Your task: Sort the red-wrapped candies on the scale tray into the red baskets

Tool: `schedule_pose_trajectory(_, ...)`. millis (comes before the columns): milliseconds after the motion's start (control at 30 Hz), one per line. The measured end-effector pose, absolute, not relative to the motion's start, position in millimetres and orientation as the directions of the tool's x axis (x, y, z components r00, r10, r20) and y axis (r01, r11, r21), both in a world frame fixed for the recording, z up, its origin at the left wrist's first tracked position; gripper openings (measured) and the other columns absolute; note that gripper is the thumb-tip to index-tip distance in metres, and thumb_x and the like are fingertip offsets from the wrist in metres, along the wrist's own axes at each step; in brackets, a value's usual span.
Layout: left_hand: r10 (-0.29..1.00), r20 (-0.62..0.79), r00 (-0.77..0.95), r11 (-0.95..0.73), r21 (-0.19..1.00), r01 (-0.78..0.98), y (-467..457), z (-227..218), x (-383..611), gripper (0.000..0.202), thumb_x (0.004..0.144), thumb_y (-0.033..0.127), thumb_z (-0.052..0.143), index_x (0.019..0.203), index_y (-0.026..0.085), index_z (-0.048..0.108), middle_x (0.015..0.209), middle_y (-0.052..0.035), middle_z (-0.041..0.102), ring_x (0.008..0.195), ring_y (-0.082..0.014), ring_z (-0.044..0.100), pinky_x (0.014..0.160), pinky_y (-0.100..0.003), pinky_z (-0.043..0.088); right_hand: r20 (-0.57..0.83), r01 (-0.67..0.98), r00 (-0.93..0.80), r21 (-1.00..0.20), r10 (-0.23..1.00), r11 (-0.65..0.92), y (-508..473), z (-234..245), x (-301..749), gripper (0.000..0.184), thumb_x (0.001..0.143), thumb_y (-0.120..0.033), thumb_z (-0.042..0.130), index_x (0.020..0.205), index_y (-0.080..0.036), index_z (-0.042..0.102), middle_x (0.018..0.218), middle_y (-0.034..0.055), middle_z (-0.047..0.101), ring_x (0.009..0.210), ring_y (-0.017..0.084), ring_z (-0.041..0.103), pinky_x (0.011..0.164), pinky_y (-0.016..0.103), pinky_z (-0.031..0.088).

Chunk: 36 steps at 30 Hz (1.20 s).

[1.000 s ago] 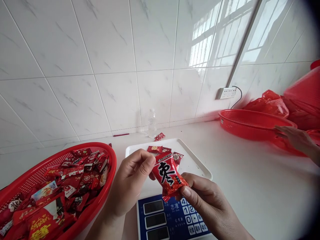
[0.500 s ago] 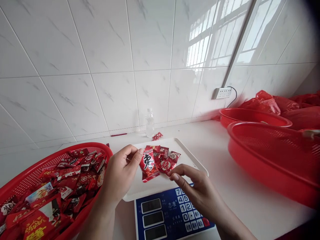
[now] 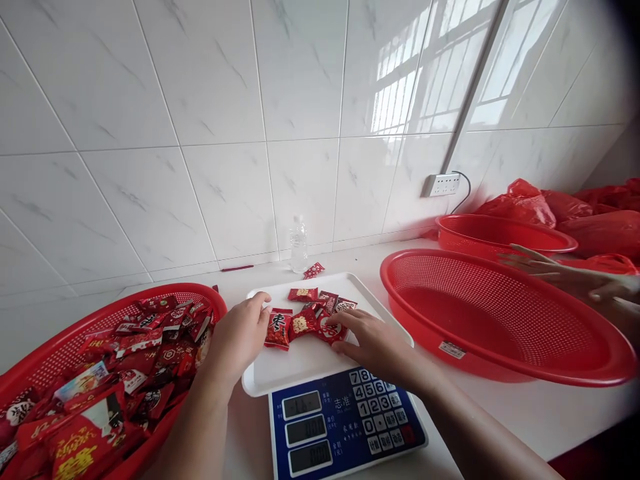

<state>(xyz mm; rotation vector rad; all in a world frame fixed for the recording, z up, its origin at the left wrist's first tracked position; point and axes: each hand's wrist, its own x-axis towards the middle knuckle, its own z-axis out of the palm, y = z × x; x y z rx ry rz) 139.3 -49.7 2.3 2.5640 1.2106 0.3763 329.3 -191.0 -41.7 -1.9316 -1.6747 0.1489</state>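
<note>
A small pile of red snack packets (image 3: 304,324) lies on the white tray (image 3: 270,381) of a blue weighing scale (image 3: 345,427). My left hand (image 3: 240,340) is at the tray's left side, fingers loosely curved and open. Its fingertips are at the edge of a red packet with a large black character (image 3: 279,329), which rests on the tray. My right hand (image 3: 375,343) is over the pile's right side, thumb and fingers apart. Its fingertips touch or hover just above a round-patterned red packet (image 3: 327,331), partly covering it.
A red basket (image 3: 213,293) full of mixed packets stands at the left. At the right, another person's hand (image 3: 560,273) is at a large red basket (image 3: 465,313), with a second basket (image 3: 505,230) and red bags (image 3: 525,203) behind. A plastic bottle (image 3: 299,247) stands by the wall.
The packet with the black character, held up in my left hand before, now lies on the tray. My right hand has opened from a pinch. The large right basket has shifted left.
</note>
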Motion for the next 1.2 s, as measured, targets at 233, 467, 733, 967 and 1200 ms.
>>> schedule_pose_trajectory(233,0.716,0.048,0.697,-0.657,0.381,0.650,-54.1,5.0,134.9,0.022,0.094,0.032,0.045,0.107,0.024,0.060,0.100,-0.0064,0.073,0.081,-0.0243,0.066,0.062,-0.030,0.037,0.423,0.860,0.289,-0.509,0.859,-0.038,-202.4,-37.0,343.2,0.019,0.085,-0.014,0.051,0.092,-0.021,0.068,0.096,0.0063,0.068,0.077,0.016,0.066,0.068,0.029,0.054)
schedule_pose_trajectory(467,0.651,-0.018,0.759,-0.674,0.445,0.590,-55.8,-0.3,136.7,0.038,0.087,0.035,0.056,0.123,0.023,0.058,0.120,-0.0111,0.070,0.104,-0.0296,0.066,0.077,-0.034,0.047,0.577,0.856,0.505,-0.429,0.642,-0.288,-234.9,-32.5,412.1,0.026,0.088,-0.027,0.047,0.098,-0.022,0.070,0.101,0.0118,0.067,0.081,0.026,0.066,0.068,0.041,0.054)
schedule_pose_trajectory(733,0.636,0.021,0.772,-0.666,0.521,0.534,-51.4,-11.8,141.9,0.046,0.085,0.023,0.054,0.131,0.024,0.054,0.143,-0.0109,0.055,0.121,-0.0299,0.059,0.092,-0.038,0.047,0.507,0.908,0.417,-0.277,0.754,-0.315,-225.4,-41.0,413.3,0.039,0.092,-0.029,0.045,0.122,-0.017,0.066,0.129,0.0194,0.060,0.119,0.039,0.055,0.094,0.059,0.047)
schedule_pose_trajectory(967,0.653,0.058,0.755,-0.640,0.575,0.510,-52.7,-5.0,141.1,0.049,0.083,0.019,0.053,0.132,0.023,0.052,0.124,-0.0117,0.068,0.107,-0.0290,0.066,0.084,-0.037,0.050,0.222,0.965,0.130,-0.251,0.966,-0.072,-171.2,-36.8,361.0,0.051,0.088,-0.035,0.066,0.138,-0.029,0.056,0.150,0.0105,0.047,0.140,0.035,0.038,0.105,0.050,0.044)
schedule_pose_trajectory(1200,0.639,0.103,0.762,-0.669,0.564,0.484,-53.3,-1.5,136.5,0.044,0.084,0.023,0.055,0.128,0.025,0.055,0.123,-0.0099,0.068,0.104,-0.0274,0.067,0.082,-0.035,0.049,0.180,0.978,0.089,-0.203,0.980,-0.051,-149.1,-44.9,362.1,0.031,0.097,-0.032,0.058,0.125,-0.019,0.059,0.124,0.0095,0.062,0.107,0.023,0.063,0.091,0.045,0.053)
